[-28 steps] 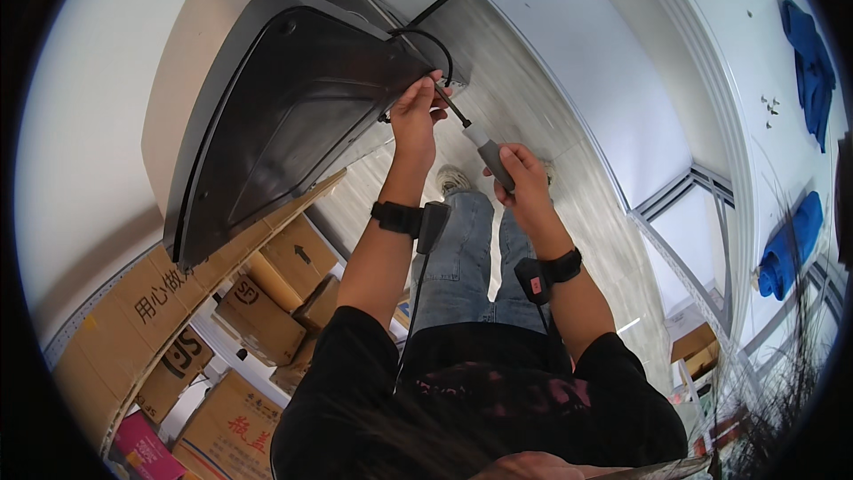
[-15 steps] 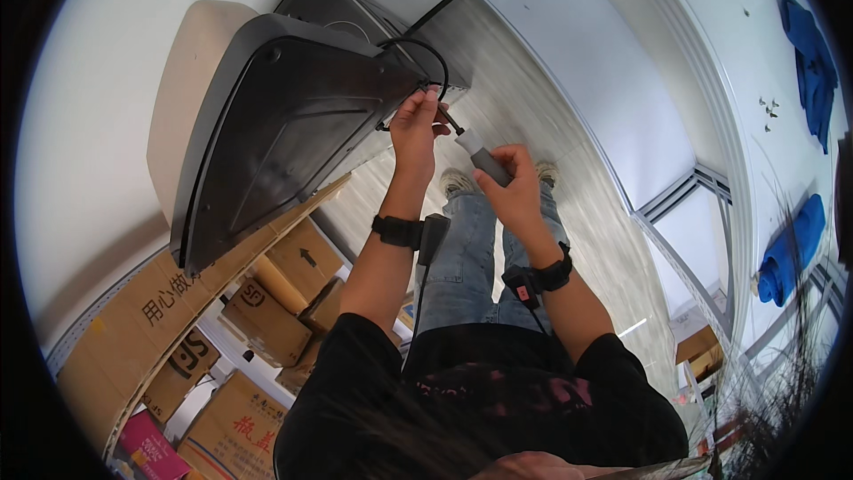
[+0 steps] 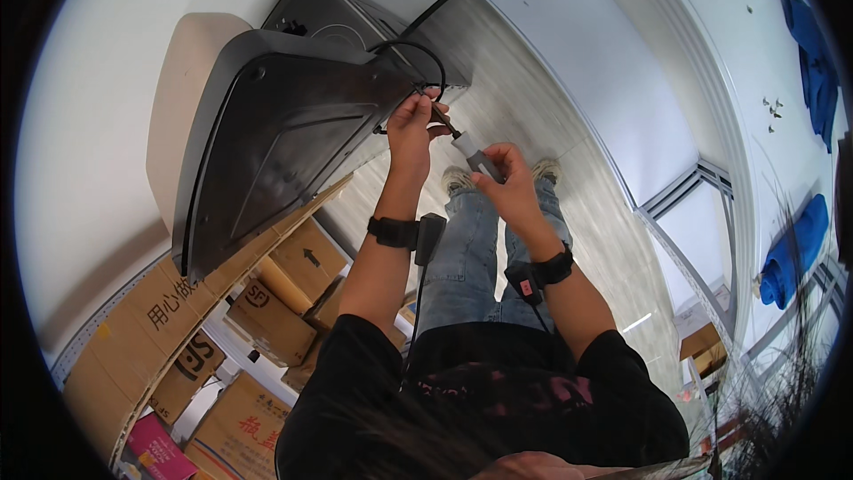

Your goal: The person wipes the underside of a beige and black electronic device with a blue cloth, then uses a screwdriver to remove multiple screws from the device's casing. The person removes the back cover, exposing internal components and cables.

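My right hand point(image 3: 510, 185) is closed around the grey handle of a screwdriver point(image 3: 478, 158). Its dark shaft slants up and left towards the edge of a large appliance with a beige casing and a black metal panel point(image 3: 298, 147). At that edge, the fingers of my left hand point(image 3: 412, 129) are pinched about the front of the shaft. The screwdriver's tip, and any small part there, is hidden by these fingers. A black cable point(image 3: 431, 49) loops just above my left hand.
Behind the appliance stands a dark metal box point(image 3: 324, 4). Cardboard boxes point(image 3: 271, 320) fill a shelf at lower left. On the white surface at right lie several small screws point(image 3: 773, 109) and two blue cloth bundles point(image 3: 793, 252). A white panel with a metal frame point(image 3: 613, 62) rises beside the floor.
The screwdriver's handle has shifted slightly to the left with my right hand. My left hand stays pinched at the panel's edge. The whole view has moved a little.
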The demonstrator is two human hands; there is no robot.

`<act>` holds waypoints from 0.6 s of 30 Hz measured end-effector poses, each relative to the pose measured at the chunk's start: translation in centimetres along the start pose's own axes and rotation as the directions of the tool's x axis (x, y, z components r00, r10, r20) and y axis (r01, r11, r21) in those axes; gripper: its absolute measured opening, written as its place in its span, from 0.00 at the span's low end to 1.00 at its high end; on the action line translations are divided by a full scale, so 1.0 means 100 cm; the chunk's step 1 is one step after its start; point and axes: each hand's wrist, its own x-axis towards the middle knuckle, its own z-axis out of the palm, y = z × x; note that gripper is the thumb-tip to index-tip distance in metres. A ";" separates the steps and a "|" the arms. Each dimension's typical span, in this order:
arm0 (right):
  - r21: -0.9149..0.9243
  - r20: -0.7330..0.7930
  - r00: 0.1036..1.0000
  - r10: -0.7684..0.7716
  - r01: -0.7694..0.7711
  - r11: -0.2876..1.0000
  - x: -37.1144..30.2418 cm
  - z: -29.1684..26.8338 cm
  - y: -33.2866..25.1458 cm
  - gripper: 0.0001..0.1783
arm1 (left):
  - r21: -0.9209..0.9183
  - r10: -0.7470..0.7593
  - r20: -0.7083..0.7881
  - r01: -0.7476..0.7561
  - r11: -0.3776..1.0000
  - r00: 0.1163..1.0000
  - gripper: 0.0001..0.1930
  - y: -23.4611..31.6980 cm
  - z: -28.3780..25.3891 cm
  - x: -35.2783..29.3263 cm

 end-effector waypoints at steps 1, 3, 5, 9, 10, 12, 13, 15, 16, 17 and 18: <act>-0.105 -0.035 0.991 -0.133 0.128 0.986 0.001 0.003 0.003 0.17 | 0.030 0.007 -0.016 -0.007 1.000 1.000 0.10 0.000 0.001 -0.001; -0.201 -0.038 0.986 -0.165 0.154 0.967 0.001 0.003 0.007 0.18 | 0.070 0.030 -0.023 -0.029 0.997 0.999 0.09 -0.001 0.001 0.000; -0.146 -0.027 0.999 -0.034 0.030 0.989 -0.001 0.004 -0.004 0.19 | 0.084 0.061 -0.011 -0.060 0.995 0.998 0.09 -0.004 -0.002 0.001; 0.231 0.185 0.896 0.404 -0.439 0.868 0.001 -0.008 -0.033 0.20 | 0.003 0.064 -0.014 -0.064 0.998 0.998 0.07 -0.005 -0.004 0.003; 0.305 0.269 0.846 0.460 -0.528 0.792 0.002 -0.013 -0.034 0.21 | -0.010 0.064 -0.006 -0.064 0.998 0.998 0.07 -0.004 -0.003 0.002; 0.213 0.184 0.916 0.356 -0.391 0.896 0.002 -0.013 -0.027 0.21 | -0.020 0.052 -0.006 -0.052 0.998 0.999 0.07 0.000 -0.001 0.001; 0.162 0.146 0.944 0.296 -0.318 0.934 0.002 -0.013 -0.021 0.20 | -0.015 0.039 -0.014 -0.039 0.999 0.999 0.07 0.004 0.003 -0.001; -0.060 0.061 0.991 0.121 -0.118 0.991 0.003 -0.011 -0.007 0.20 | 0.025 0.027 -0.022 -0.026 0.999 0.999 0.07 0.005 0.004 -0.001; -0.177 0.036 0.999 0.025 -0.018 0.984 0.004 -0.010 -0.005 0.19 | 0.061 0.029 -0.022 -0.027 0.998 0.999 0.07 0.004 0.003 0.000; -0.200 0.041 0.999 0.033 -0.024 0.979 0.004 -0.010 -0.005 0.20 | 0.096 0.030 -0.023 -0.028 0.995 0.999 0.07 0.002 0.001 0.001; -0.223 0.045 0.998 0.041 -0.030 0.974 0.004 -0.010 -0.005 0.20 | 0.108 0.026 -0.010 -0.024 0.994 1.000 0.08 0.001 -0.001 0.002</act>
